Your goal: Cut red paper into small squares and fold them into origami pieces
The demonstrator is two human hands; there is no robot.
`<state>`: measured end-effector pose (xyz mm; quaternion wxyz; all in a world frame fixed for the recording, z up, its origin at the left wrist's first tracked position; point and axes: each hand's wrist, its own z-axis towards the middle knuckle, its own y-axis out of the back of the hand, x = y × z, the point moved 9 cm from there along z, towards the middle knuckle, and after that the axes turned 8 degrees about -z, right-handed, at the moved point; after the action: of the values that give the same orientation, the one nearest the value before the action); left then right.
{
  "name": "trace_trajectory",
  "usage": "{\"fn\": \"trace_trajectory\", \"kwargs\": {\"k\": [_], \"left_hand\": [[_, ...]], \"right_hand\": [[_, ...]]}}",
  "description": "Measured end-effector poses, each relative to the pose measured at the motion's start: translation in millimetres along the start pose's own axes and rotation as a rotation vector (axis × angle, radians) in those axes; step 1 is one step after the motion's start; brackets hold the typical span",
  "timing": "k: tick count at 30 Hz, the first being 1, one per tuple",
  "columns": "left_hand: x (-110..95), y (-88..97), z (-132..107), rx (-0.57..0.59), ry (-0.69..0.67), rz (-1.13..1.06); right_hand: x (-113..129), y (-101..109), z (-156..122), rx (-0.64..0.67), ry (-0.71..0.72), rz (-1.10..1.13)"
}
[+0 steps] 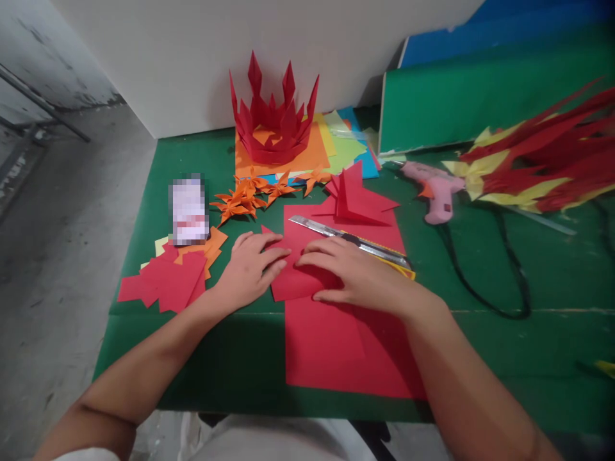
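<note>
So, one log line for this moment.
left hand: on red paper piece | right hand: on it too | ruler: just beyond hands | glue gun: untouched

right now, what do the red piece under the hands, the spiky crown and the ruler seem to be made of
Red piece: thin matte paper, creased flat with sharp edges under the left hand and right hand. Spiky crown: likely the same matte red paper, folded into stiff points. Ruler: probably metal, silvery with a bright sheen.
</note>
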<state>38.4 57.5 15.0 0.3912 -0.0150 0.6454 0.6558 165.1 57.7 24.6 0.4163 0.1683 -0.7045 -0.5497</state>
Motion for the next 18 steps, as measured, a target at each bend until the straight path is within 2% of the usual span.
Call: {"fn": "trace_trajectory", "kwargs": {"k": [5, 10, 14, 18], "left_hand": [[-1, 1.4, -1, 0.031, 0.029, -0.054], [0, 2.8, 2, 0.036, 0.032, -0.167], [-2, 3.3, 5, 0.042, -0.025, -0.334], [-4, 3.4, 6, 0.035, -0.044, -0.315]], "right_hand": [[2, 7, -1, -0.12, 0.061, 0.019], [5, 13, 2, -0.162, 0.076, 0.009], [-1, 9, 4, -0.129, 0.038, 0.026], [-10, 0, -1, -0.025, 0.016, 0.05]]}}
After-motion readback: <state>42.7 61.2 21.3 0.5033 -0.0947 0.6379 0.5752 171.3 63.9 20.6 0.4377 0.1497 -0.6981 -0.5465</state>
